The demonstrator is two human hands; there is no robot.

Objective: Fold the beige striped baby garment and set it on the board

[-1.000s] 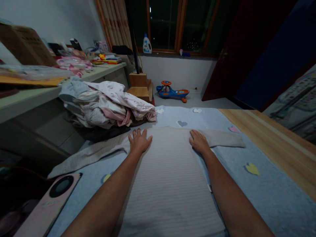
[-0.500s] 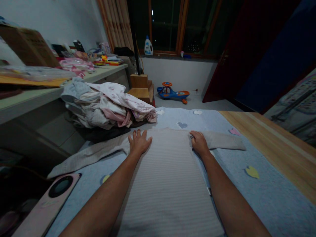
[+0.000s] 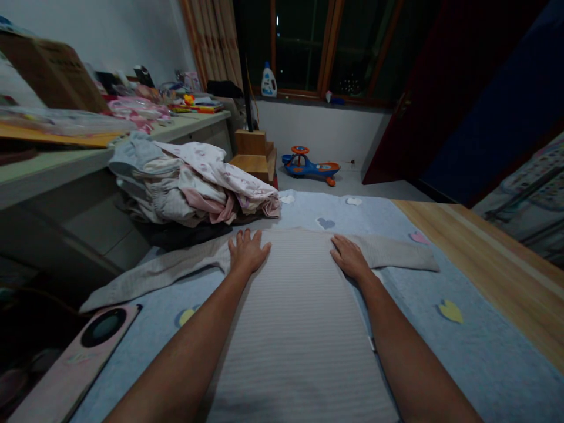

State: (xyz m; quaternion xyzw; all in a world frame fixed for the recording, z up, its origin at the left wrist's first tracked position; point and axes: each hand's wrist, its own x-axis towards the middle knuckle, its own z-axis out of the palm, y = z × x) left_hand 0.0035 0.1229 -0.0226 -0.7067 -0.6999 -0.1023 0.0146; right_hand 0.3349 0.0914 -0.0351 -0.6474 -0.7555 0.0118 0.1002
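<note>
A light striped long-sleeved shirt point(image 3: 304, 317) lies spread on a pale blue patterned cloth point(image 3: 480, 352), its two sleeves stretched out to the sides. My left hand point(image 3: 248, 254) rests on the shirt near the left shoulder, fingers spread and pointing away from me. Over by the right shoulder, my right hand point(image 3: 350, 257) lies on the fabric with its fingers extended and the thumb apart. Neither hand grips the cloth. The shirt's lower end runs out of the bottom of the view between my forearms.
A heap of clothes point(image 3: 189, 182) sits at the far left of the cloth. Nearer, a pink phone point(image 3: 83, 358) lies at the left edge. A cluttered desk point(image 3: 194, 126) stands left, a wooden surface point(image 3: 497, 252) shows right, and a ride-on toy point(image 3: 311, 167) is on the floor beyond.
My right hand has shifted slightly left onto the shirt, and its fingers have gone from curled at the edge to laid out flat. My left hand stays in place.
</note>
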